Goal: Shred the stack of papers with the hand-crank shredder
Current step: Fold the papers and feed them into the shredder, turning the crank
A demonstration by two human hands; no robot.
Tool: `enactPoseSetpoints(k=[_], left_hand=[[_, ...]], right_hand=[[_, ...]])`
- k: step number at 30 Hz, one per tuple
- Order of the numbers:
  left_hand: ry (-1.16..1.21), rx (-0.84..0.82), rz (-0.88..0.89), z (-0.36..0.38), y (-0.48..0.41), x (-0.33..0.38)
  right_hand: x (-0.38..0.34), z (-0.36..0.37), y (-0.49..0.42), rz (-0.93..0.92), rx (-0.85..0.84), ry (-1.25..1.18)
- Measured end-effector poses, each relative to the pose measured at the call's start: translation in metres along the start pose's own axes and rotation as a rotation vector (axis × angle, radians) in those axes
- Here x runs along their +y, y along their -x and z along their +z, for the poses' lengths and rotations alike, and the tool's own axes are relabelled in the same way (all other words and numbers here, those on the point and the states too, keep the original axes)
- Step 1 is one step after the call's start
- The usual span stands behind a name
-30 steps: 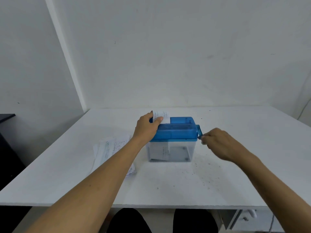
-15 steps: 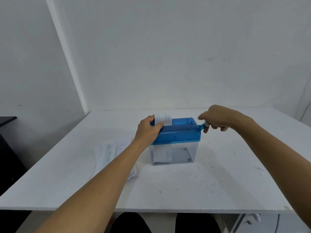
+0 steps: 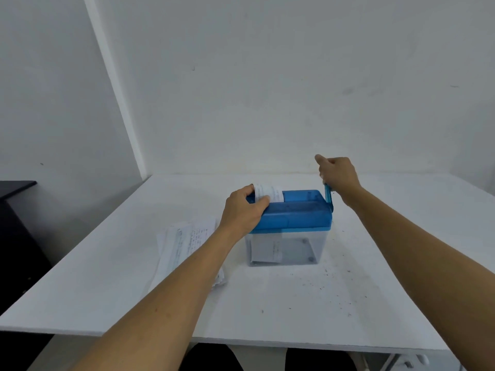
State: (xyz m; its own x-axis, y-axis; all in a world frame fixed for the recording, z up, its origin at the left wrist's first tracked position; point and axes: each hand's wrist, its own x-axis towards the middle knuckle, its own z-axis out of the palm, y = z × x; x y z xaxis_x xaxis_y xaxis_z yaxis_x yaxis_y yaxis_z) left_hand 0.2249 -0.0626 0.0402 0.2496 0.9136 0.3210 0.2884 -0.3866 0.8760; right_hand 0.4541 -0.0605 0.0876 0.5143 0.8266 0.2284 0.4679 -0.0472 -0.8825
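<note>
Blue shredder [image 3: 294,215], left hand [image 3: 243,212] pinching paper [image 3: 269,192] — right hand [image 3: 338,175] gripping crank [image 3: 329,196]

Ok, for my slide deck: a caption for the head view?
Left hand holds paper in the blue shredder; right hand grips its crank.

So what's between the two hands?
The shredder's blue lid, in the head view. The left hand pinches paper at one end; the right hand grips the crank.

Your white table [image 3: 107,277] sits pushed against a pale wall [image 3: 267,89] at its far edge. A black cabinet [image 3: 16,223] stands left of the table. Dark specks [image 3: 348,271] dot the table's near right area.
</note>
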Motion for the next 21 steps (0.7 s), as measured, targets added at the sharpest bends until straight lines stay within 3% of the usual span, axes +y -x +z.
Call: enactPoseSetpoints(k=[4, 8, 15, 21], left_hand=[[0.005, -0.024, -0.006, 0.000, 0.000, -0.002], [0.089, -0.044, -0.014, 0.000, 0.005, 0.005], [0.033, -0.076, 0.006, -0.004, 0.006, 0.006], [-0.008, -0.079, -0.003, -0.005, 0.006, 0.006]], right_hand=[[0.027, 0.010, 0.004, 0.191, -0.122, 0.035], [0.076, 0.023, 0.024, 0.403, -0.321, -0.078], [0.080, 0.017, 0.069, 0.299, -0.083, 0.029], [0.063, -0.015, 0.121, 0.127, -0.137, 0.070]])
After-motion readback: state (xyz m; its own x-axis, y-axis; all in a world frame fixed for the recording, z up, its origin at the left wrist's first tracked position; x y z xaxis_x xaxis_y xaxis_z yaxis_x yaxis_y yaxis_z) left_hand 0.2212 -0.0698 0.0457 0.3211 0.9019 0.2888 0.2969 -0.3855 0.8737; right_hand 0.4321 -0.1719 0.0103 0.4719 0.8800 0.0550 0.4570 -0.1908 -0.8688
